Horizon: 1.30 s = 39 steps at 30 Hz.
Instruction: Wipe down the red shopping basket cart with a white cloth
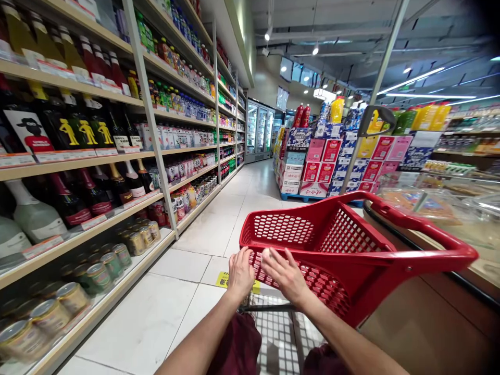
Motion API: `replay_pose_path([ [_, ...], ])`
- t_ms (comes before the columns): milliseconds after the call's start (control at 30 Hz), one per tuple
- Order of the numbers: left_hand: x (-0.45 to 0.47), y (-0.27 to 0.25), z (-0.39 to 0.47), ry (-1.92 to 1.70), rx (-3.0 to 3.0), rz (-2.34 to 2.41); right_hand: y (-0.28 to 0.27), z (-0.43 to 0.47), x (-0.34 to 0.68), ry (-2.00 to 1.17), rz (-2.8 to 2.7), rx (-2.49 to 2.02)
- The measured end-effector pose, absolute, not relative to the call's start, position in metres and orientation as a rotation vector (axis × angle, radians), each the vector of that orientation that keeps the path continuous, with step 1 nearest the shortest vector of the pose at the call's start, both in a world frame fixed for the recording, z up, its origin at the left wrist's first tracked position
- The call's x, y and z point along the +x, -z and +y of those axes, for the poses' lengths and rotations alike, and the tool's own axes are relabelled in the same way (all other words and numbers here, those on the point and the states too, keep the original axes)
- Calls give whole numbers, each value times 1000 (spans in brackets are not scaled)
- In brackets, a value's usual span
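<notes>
A red plastic shopping cart (367, 260) stands side-on in front of me, its basket walls full of holes. My left hand (241, 272) is at the near left corner of the basket, its fingers curled over the rim there. Just to the right, my right hand (286, 275) lies against the near side wall with its fingers stretched out and the thumb apart. Nothing shows in the right palm, though its underside is hidden. The cart's handle (437, 237) extends to the right, away from both hands.
Shelves (117, 200) of bottles and cans line the left side. Stacked drink cartons (318, 166) stand ahead on a blue pallet. A display counter (480, 260) borders the cart on the right. A yellow floor sticker (222, 279) lies on the tiles, and glass-door coolers (260, 127) stand farther back.
</notes>
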<state>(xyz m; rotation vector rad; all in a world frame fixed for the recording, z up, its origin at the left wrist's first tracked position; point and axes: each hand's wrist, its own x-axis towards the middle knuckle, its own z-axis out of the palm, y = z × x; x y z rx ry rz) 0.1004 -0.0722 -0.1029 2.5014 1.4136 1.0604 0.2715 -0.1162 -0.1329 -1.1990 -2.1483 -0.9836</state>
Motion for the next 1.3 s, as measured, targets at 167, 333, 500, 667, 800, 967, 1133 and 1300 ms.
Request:
replay_pose_path([
  [167,116,104,-80,-934,2691,1395,124,-122,279,1016,-2138,-1188],
  [333,127,112,-87,-785,2799,1423,127,-134,292,980,-2022,-1312],
  [500,138,119,-89,-709,2945,1331,141,-146,306,996,-2029,-1268],
  [667,153,118,-92,-744,3010,1283,141,-154,319,952,-1873,-1409],
  [800,162,115,-97,-740,3053,1171,150,-164,331,944,-1894,-1404],
  [967,174,110,-103,-721,3051,1146,144,-177,342,899,-1821,-1466],
  [1133,189,106,-108,-732,3059,1077,140,-184,354,972,-1834,-1475],
  [1300,199,104,-112,-742,3066,1049,137,-191,361,970,-1808,-1524],
])
